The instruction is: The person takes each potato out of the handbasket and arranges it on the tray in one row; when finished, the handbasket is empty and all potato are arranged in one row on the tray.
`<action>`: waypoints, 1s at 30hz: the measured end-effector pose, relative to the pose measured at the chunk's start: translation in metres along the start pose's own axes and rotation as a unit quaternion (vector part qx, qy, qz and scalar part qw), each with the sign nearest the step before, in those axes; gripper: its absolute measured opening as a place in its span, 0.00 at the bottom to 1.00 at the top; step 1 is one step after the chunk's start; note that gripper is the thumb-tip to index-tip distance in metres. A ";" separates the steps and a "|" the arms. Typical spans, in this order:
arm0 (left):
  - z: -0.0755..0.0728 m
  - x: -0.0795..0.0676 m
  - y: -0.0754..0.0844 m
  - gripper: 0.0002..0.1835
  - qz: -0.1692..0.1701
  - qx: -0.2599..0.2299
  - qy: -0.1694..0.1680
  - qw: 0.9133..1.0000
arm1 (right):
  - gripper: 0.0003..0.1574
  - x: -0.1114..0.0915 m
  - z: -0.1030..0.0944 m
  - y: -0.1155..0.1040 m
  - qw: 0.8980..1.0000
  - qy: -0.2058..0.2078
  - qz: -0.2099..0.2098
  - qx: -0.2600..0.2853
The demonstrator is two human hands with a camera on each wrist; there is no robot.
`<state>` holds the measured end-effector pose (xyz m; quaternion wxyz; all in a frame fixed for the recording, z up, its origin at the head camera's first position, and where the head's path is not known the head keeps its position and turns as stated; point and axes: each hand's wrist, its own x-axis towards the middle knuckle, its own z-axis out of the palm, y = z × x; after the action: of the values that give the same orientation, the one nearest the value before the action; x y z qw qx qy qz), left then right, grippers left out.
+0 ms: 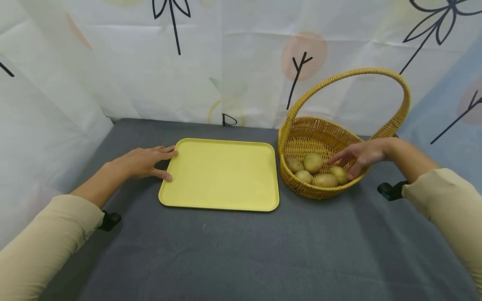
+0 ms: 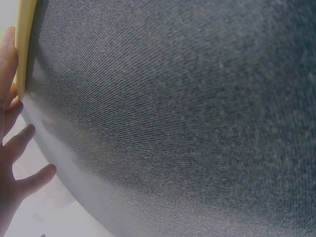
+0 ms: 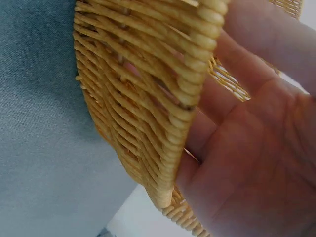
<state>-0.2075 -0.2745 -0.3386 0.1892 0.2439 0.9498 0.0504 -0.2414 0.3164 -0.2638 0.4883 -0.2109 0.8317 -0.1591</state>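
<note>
A flat yellow tray (image 1: 220, 175) with a raised rim lies on the grey cloth. My left hand (image 1: 144, 163) touches its left edge, thumb and fingers spread; in the left wrist view the fingers (image 2: 19, 140) fan out beside the tray's rim (image 2: 24, 44). To the right stands a woven basket (image 1: 318, 133) with a tall arched handle, holding several potatoes (image 1: 313, 163). My right hand (image 1: 363, 154) reaches over the basket's right rim, fingers loosely bent and apart, with the thumb close by the rightmost potato (image 1: 339, 175). Seen from the right wrist, the wicker wall (image 3: 143, 98) hides the fingertips.
Grey cloth (image 1: 226, 255) covers the table. Behind it hangs a white patterned curtain (image 1: 244, 62), which continues along the left side. The basket's handle (image 1: 350, 73) arches high above the potatoes. A dark wrist strap piece (image 1: 391, 191) juts from the right sleeve.
</note>
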 end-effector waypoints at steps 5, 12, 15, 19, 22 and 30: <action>0.002 0.000 -0.001 0.52 0.001 0.000 0.002 1.000 | 0.46 0.008 0.003 -0.003 1.000 -0.009 0.019 -0.022; 0.004 0.001 -0.001 0.52 0.002 0.001 0.003 1.000 | 0.44 0.011 0.002 -0.006 0.999 -0.017 0.030 -0.029; 0.004 0.001 -0.001 0.52 0.000 0.002 0.003 1.000 | 0.43 0.011 -0.001 -0.006 0.999 -0.011 0.037 -0.032; 0.003 0.001 0.000 0.52 -0.002 -0.001 0.003 1.000 | 0.42 0.009 -0.002 -0.006 0.999 -0.006 0.038 -0.029; 0.003 0.001 -0.001 0.52 -0.001 -0.003 0.002 1.000 | 0.40 0.007 -0.002 -0.007 0.999 -0.003 0.025 -0.033; 0.002 -0.001 0.002 0.51 0.004 -0.002 0.007 1.000 | 0.38 -0.004 0.002 -0.011 0.997 0.067 -0.007 -0.030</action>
<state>-0.2047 -0.2738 -0.3401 0.1823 0.2467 0.9502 0.0548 -0.2359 0.3087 -0.2559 0.4236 -0.2196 0.8657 -0.1512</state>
